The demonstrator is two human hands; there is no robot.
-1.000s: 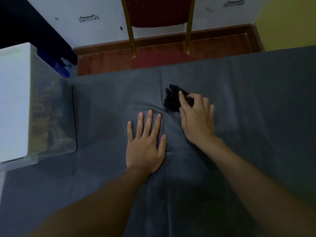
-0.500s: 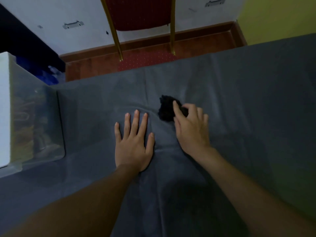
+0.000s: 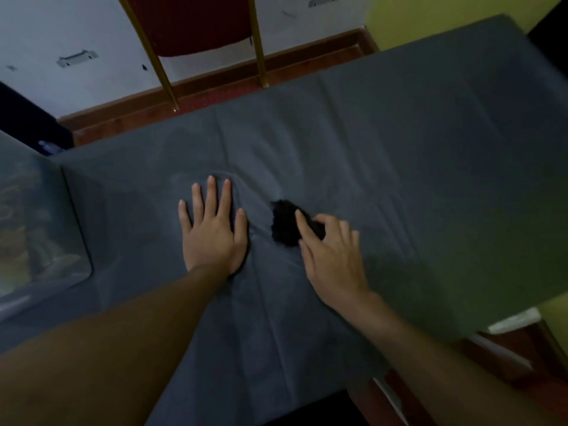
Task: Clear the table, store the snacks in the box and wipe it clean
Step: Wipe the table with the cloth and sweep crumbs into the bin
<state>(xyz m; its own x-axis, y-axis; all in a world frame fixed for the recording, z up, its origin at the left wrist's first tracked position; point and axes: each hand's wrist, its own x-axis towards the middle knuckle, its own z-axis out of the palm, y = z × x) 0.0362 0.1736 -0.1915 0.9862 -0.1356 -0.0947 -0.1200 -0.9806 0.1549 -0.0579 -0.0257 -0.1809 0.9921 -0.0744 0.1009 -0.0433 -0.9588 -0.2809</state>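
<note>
A crumpled black cloth (image 3: 284, 222) lies on the grey tablecloth (image 3: 399, 167) near the table's middle. My right hand (image 3: 330, 256) grips the cloth's right part, its fingers curled over it and the forefinger laid across the top. My left hand (image 3: 212, 229) lies flat, fingers straight, pressing the tablecloth just left of the cloth, a small gap between them. A clear plastic box (image 3: 37, 229) with snack packets dimly visible inside stands at the table's left edge.
A red chair with gold legs (image 3: 199, 35) stands beyond the table's far edge, against a white wall. The table's right end and near right corner show, with wooden floor (image 3: 504, 345) below. Creases run through the tablecloth around my hands.
My right hand has drawn the black cloth toward me and to the right, away from my left hand. My left hand stays flat. The view has shifted right, so the box sits further left.
</note>
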